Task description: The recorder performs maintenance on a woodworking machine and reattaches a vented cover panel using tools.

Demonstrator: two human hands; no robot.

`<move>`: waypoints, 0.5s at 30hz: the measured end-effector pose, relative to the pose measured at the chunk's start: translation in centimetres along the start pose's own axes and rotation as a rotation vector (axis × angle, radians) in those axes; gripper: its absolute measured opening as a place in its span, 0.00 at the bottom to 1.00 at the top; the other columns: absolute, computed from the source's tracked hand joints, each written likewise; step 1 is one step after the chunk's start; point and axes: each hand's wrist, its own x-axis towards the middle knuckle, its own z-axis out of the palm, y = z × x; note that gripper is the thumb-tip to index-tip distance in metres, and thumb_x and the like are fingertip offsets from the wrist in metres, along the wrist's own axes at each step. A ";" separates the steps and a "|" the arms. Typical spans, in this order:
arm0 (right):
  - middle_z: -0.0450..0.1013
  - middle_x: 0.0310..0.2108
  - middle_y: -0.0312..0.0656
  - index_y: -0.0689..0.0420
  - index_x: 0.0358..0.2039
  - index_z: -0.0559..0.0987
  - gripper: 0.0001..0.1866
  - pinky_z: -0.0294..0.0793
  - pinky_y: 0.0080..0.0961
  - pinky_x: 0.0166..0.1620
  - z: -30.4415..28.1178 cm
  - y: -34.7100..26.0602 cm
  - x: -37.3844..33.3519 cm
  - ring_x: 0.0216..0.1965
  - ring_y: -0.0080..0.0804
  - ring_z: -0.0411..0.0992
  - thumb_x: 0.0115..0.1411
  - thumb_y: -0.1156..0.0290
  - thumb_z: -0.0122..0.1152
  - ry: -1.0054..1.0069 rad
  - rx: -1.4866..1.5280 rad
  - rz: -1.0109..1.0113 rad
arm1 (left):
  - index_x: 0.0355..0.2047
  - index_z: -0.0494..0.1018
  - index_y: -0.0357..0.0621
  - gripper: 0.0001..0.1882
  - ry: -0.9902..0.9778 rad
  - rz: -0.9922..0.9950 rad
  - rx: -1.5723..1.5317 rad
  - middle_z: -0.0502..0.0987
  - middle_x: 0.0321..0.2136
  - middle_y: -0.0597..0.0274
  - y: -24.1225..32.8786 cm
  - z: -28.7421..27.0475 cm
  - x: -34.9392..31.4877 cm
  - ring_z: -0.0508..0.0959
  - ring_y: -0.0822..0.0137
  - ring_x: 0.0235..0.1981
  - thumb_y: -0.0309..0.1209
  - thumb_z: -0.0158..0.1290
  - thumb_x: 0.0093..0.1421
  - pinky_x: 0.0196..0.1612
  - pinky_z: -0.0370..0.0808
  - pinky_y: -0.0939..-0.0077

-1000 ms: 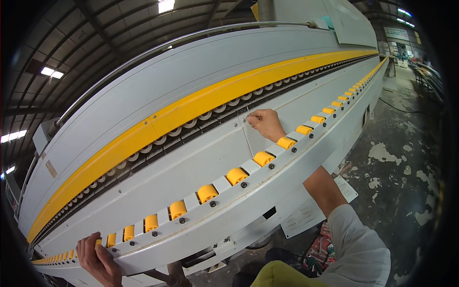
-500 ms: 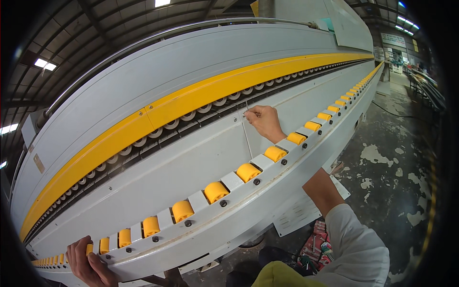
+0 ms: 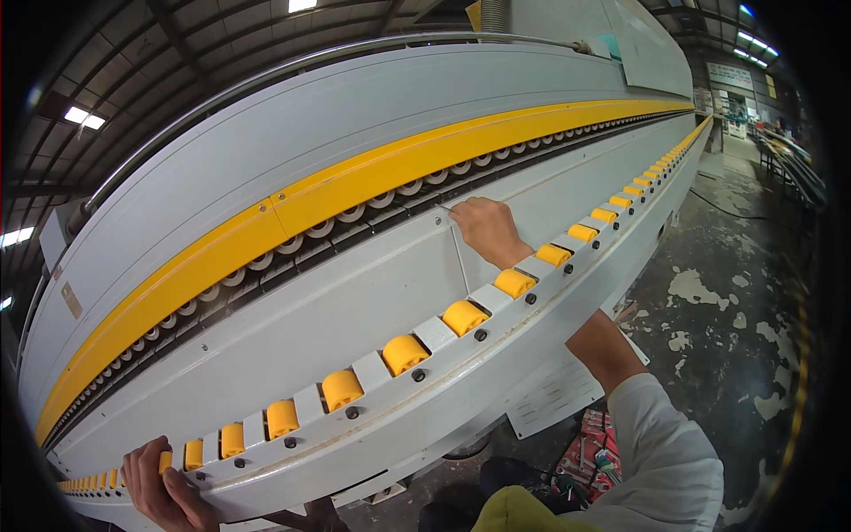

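My right hand (image 3: 490, 232) reaches through beyond the roller rail and is closed at the seam of the grey machine panel (image 3: 372, 284). Its fingertips are beside a small bolt (image 3: 438, 221). The thin metal hex key in this hand is now mostly hidden behind the fingers. At the lower left, my left hand (image 3: 160, 488) wraps over the grey roller rail (image 3: 372, 377), fingers on top by a yellow roller (image 3: 194, 455) and thumb on the near side. More yellow rollers (image 3: 405, 355) line the rail, with black bolts below them.
Behind the panel runs a row of pale wheels (image 3: 351, 214) under a yellow strip (image 3: 328, 217). A red tool case (image 3: 588, 452) with tools lies on the floor below the rail. A perforated metal plate (image 3: 554, 399) sits under the rail. A cable crosses the floor at right.
My right hand has rolled over at the seam, knuckles now up, and the upright metal rod no longer shows. My left hand stays on the rail. The view has shifted slightly.
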 end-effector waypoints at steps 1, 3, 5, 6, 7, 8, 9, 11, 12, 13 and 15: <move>0.77 0.23 0.46 0.62 0.26 0.82 0.08 0.74 0.32 0.29 -0.1 0.2 0.1 0.24 0.45 0.75 0.55 0.70 0.64 0.014 0.001 -0.045 | 0.37 0.79 0.38 0.19 0.000 0.001 -0.001 0.76 0.21 0.56 0.1 0.0 0.0 0.75 0.57 0.24 0.40 0.45 0.68 0.31 0.69 0.62; 0.77 0.22 0.46 0.62 0.23 0.81 0.09 0.74 0.33 0.29 -0.4 0.1 0.3 0.24 0.46 0.75 0.55 0.69 0.64 0.027 0.004 -0.090 | 0.37 0.79 0.38 0.18 -0.022 -0.012 -0.007 0.75 0.21 0.57 0.2 -0.1 0.1 0.75 0.57 0.24 0.40 0.46 0.68 0.31 0.69 0.63; 0.77 0.22 0.46 0.62 0.19 0.78 0.15 0.75 0.42 0.32 -0.4 -0.7 0.6 0.26 0.47 0.76 0.55 0.65 0.64 -0.057 0.218 0.290 | 0.37 0.79 0.38 0.18 -0.029 -0.018 -0.006 0.75 0.21 0.57 0.2 -0.1 0.0 0.74 0.57 0.23 0.40 0.46 0.68 0.31 0.69 0.63; 0.77 0.22 0.46 0.62 0.19 0.78 0.15 0.75 0.42 0.32 -0.4 -0.9 0.8 0.26 0.47 0.76 0.55 0.65 0.64 -0.056 0.218 0.291 | 0.37 0.79 0.38 0.18 -0.033 -0.023 -0.010 0.75 0.21 0.57 0.1 -0.2 0.0 0.74 0.57 0.23 0.40 0.46 0.68 0.31 0.69 0.63; 0.77 0.21 0.47 0.62 0.18 0.78 0.16 0.74 0.43 0.31 -0.4 -1.1 1.1 0.25 0.48 0.76 0.56 0.63 0.64 -0.068 0.290 0.361 | 0.37 0.79 0.38 0.18 -0.033 -0.023 -0.008 0.75 0.21 0.57 -0.1 -0.3 -0.3 0.74 0.57 0.23 0.40 0.46 0.68 0.31 0.69 0.63; 0.76 0.20 0.47 0.61 0.17 0.79 0.18 0.74 0.43 0.31 -0.3 -1.4 1.4 0.25 0.48 0.76 0.56 0.60 0.64 -0.080 0.365 0.431 | 0.37 0.76 0.34 0.18 -0.085 -0.106 -0.001 0.74 0.25 0.52 -0.5 -0.3 -0.9 0.73 0.55 0.28 0.37 0.43 0.66 0.35 0.68 0.63; 0.76 0.20 0.47 0.61 0.17 0.79 0.18 0.74 0.43 0.31 -0.3 -1.7 1.7 0.25 0.48 0.76 0.56 0.60 0.64 -0.088 0.377 0.422 | 0.36 0.73 0.31 0.18 -0.139 -0.200 0.014 0.74 0.30 0.47 -0.5 -0.5 -1.4 0.72 0.52 0.34 0.35 0.39 0.64 0.40 0.67 0.63; 0.76 0.19 0.49 0.60 0.18 0.80 0.21 0.75 0.43 0.30 0.2 -3.5 2.4 0.24 0.49 0.76 0.59 0.57 0.60 -0.148 0.064 0.179 | 0.36 0.73 0.31 0.17 -0.137 -0.181 0.035 0.74 0.30 0.46 -0.6 -2.2 -1.6 0.72 0.51 0.33 0.34 0.40 0.63 0.40 0.66 0.62; 0.75 0.18 0.49 0.59 0.17 0.81 0.22 0.75 0.43 0.29 0.7 -4.1 2.9 0.23 0.49 0.76 0.60 0.55 0.58 -0.129 0.013 0.119 | 0.33 0.75 0.34 0.17 -0.114 -0.155 0.070 0.77 0.28 0.50 -0.9 -3.0 -1.5 0.76 0.54 0.31 0.37 0.46 0.62 0.38 0.70 0.63; 0.75 0.17 0.49 0.58 0.17 0.81 0.23 0.75 0.42 0.29 0.2 -3.0 2.9 0.22 0.49 0.75 0.62 0.54 0.56 -0.112 -0.086 0.064 | 0.33 0.73 0.32 0.20 -0.106 -0.222 -0.006 0.73 0.28 0.48 -1.0 -1.6 -1.5 0.70 0.50 0.31 0.40 0.42 0.58 0.39 0.63 0.60; 0.74 0.16 0.50 0.57 0.14 0.80 0.25 0.76 0.43 0.27 -0.9 -2.2 3.5 0.21 0.50 0.75 0.63 0.55 0.53 -0.135 -0.179 -0.006 | 0.34 0.74 0.33 0.18 -0.088 -0.193 -0.043 0.75 0.28 0.49 -1.1 -1.4 -1.5 0.71 0.51 0.31 0.39 0.44 0.59 0.39 0.65 0.61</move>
